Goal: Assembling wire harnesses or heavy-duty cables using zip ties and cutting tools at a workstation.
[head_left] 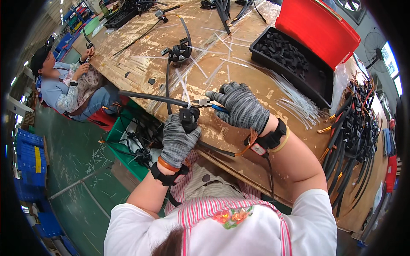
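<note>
My left hand, in a grey striped glove, grips a small black plastic housing at the table's near edge. A thick black cable runs leftward from the housing. The tail of a white cable tie sticks up above it. In my gloved right hand is a pair of cutting pliers with blue handles. Their metal jaws are right at the base of the cable tie, touching it or very close; I cannot tell which.
A black tray of small black parts stands at the back right beside a red bin. Loose white cable ties lie in front. Black cables with copper ends pile up far right. A green crate stands below left; a co-worker sits beyond.
</note>
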Demonstrator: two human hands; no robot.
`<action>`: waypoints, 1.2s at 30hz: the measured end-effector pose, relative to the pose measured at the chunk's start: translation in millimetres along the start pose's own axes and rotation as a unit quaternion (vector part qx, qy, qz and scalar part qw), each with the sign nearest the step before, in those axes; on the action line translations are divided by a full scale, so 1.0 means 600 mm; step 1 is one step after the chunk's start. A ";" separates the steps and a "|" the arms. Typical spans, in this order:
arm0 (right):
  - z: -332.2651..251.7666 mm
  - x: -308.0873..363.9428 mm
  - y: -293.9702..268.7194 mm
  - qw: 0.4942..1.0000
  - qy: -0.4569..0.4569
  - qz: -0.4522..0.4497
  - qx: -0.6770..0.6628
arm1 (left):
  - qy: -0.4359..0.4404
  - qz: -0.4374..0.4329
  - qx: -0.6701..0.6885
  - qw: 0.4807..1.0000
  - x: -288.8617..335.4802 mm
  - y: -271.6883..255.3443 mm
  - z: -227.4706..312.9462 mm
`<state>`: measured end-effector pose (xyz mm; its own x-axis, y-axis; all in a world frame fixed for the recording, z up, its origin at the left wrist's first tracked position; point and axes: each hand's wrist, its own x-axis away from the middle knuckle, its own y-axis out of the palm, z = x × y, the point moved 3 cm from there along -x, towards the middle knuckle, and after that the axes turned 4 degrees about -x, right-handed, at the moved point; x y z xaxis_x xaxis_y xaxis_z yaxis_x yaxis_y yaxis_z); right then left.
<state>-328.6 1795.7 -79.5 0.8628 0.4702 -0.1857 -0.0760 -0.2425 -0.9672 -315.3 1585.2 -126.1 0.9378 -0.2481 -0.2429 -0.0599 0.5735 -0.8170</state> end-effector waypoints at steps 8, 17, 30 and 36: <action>-0.020 -0.027 -0.014 0.999 -0.003 -0.037 0.020 | 0.004 -0.007 0.012 1.000 0.000 0.000 -0.002; 0.031 -0.027 -0.019 0.961 0.157 -0.103 -0.203 | -0.008 0.010 0.069 0.998 0.000 0.006 -0.008; 0.113 -0.034 0.026 0.989 0.096 -0.115 0.020 | 0.004 0.019 0.053 0.998 0.000 -0.003 0.001; 0.148 -0.094 0.046 0.994 0.106 0.003 0.023 | 0.036 0.026 0.038 0.998 -0.002 0.001 0.002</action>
<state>-423.7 1837.8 -111.2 0.9476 0.2789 -0.1560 -0.1005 -0.2034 -0.9739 -316.1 1586.6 -125.6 0.9067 -0.2699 -0.3240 -0.0797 0.6448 -0.7602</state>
